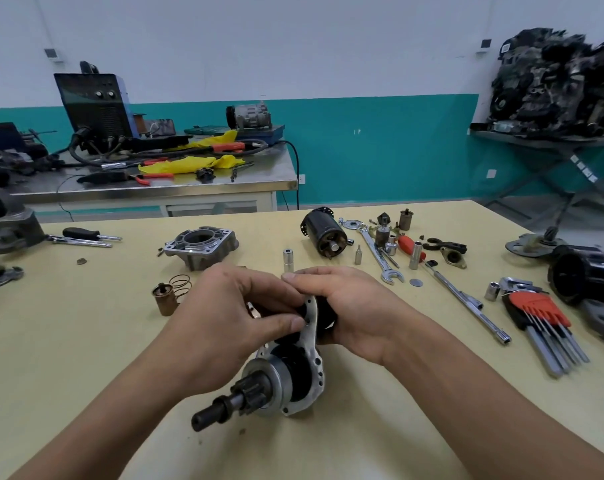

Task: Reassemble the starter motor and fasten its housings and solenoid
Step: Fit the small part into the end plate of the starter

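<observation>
On the yellow table, the half-built starter lies in the near middle, held by both hands. The left hand curls over its upper end, thumb and fingertips pinched at the silver plate. The right hand wraps round a black round part behind that plate, and the two hands hide most of that end. The starter's long axis runs from near left to far right, with the dark pinion and shaft tip pointing at the person's left forearm. The plate stands on edge across that axis. Beyond the hands stand a socket, an aluminium housing and a black motor body. A brass plunger and a spring sit just left of the left hand. To the right lie a spanner, a red screwdriver, a long extension bar, a washer and a red-holdered hex key set. A second black motor sits at the right edge and a vise at the left. Behind, a steel bench carries a welder, yellow rags and a compressor. An engine sits on a stand whose white tags are too blurred to read.
</observation>
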Available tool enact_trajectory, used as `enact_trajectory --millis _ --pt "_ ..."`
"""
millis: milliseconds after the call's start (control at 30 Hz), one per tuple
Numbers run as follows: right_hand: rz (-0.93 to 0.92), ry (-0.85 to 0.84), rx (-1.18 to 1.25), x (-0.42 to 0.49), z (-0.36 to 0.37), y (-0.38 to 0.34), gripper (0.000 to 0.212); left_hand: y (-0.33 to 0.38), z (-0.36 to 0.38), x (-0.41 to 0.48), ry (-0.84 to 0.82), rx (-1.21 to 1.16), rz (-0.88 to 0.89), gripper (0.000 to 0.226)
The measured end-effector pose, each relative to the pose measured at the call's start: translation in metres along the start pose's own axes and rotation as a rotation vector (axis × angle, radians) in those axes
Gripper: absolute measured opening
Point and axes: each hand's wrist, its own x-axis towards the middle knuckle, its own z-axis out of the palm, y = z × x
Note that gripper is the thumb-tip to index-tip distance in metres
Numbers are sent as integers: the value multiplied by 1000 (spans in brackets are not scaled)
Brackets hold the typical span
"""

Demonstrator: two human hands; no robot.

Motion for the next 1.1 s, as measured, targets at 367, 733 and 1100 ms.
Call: enact_trajectory --millis 367,733,1100 --pt "-9 28 -16 -3 3 0 9 -3 1 -1 9 32 44 22" --pt "-13 27 -2 -3 2 1 11 -7 3 -2 38 132 187 28" --pt "-10 9 -7 -2 2 1 9 0 1 -3 -24 381 332 6"
